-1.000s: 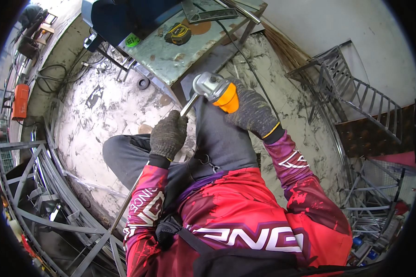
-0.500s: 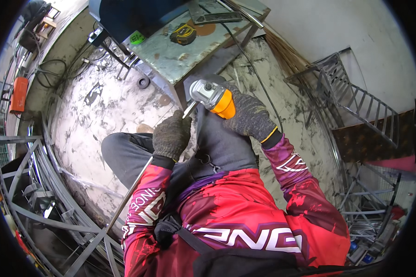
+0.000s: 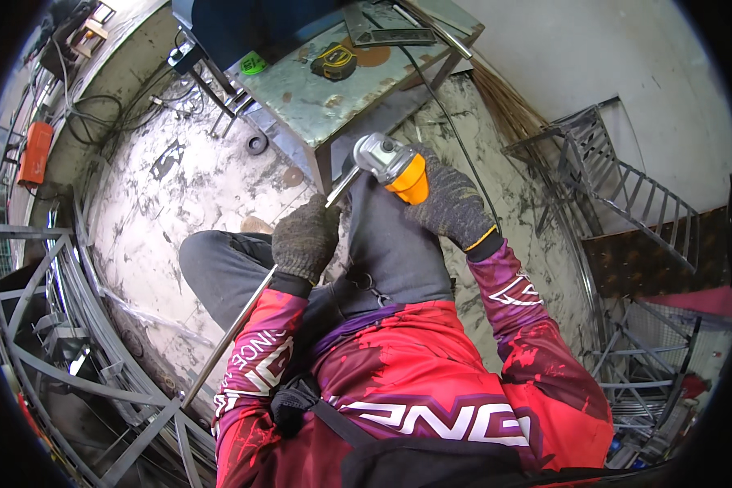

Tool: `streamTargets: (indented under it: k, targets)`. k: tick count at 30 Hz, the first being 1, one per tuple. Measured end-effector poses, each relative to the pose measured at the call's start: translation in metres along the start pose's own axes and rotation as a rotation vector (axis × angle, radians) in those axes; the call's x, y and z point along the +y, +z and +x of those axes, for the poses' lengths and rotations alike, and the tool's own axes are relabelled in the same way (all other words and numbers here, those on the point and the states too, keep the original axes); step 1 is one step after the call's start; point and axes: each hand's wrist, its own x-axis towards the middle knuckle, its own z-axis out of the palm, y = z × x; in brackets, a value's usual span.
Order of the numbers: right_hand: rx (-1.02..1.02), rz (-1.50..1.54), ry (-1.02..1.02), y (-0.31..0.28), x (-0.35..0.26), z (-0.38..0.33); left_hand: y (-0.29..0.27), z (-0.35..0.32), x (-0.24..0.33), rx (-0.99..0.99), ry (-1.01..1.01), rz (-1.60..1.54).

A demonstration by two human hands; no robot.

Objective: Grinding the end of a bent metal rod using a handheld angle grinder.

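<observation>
My left hand [image 3: 302,241], in a dark knitted glove, is closed around a thin metal rod [image 3: 228,339]. The rod runs from the lower left, along my left forearm, and its far end comes out past my fingers. My right hand [image 3: 454,202], gloved alike, grips an angle grinder [image 3: 410,180] with a yellow body and silver head. The grinder's head is at the rod's far end, above my bent leg. Its disc is hidden under the head, so I cannot tell whether it touches the rod.
Ahead stands a worn metal table [image 3: 301,110] with a tape measure [image 3: 334,62] and a green round item [image 3: 253,63]. A black cable [image 3: 443,106] runs down beside it. Metal frames and bars [image 3: 106,325] crowd the left; a slatted frame [image 3: 626,175] leans at right.
The grinder and the rod's far end have shifted slightly right and away from me. Both hands keep their hold. The view has tilted a little.
</observation>
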Motion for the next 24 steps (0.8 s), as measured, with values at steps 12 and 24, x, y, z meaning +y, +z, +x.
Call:
streamTargets:
  k: [12,24]
  targets:
    - [0.033,-0.023,-0.035,-0.001,-0.004,-0.001,0.002,-0.002,0.001,0.049,0.021,-0.006]
    - [0.001,-0.071,-0.073,-0.014,-0.024,-0.007,0.002,-0.005,0.001,0.099,0.044,-0.032]
